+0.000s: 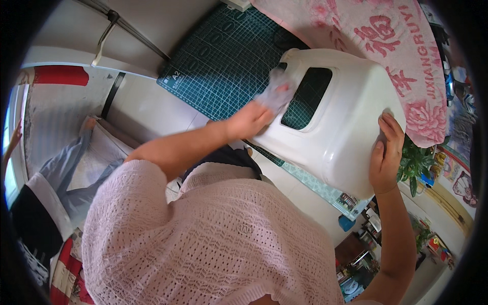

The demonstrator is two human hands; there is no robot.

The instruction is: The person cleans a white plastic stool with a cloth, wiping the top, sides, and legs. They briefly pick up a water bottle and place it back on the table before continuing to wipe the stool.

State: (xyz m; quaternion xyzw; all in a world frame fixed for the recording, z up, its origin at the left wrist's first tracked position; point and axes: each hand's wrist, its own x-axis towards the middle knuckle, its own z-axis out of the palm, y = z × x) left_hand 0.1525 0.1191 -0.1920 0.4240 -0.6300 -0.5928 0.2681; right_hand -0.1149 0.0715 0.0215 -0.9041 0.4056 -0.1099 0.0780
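A large white moulded plastic shell (349, 110) with a rounded rectangular opening lies tilted over a green cutting mat (221, 57). My left hand (249, 120) is closed on a crumpled pale cloth (277, 89) with a reddish patch, at the shell's left side beside the opening; hand and cloth are blurred. My right hand (389, 154) rests against the shell's right end, fingers spread slightly along its edge. The cutting mat's grid shows through the opening. What lies beneath the shell is mostly hidden.
A pink patterned towel (381, 42) is draped behind the shell. Green leaves (415, 162) stand close by my right hand. A light-green patterned surface (312, 185) runs below the shell's near edge. At the left, another person's grey-trousered leg (66, 164) and a hand (16, 135) show.
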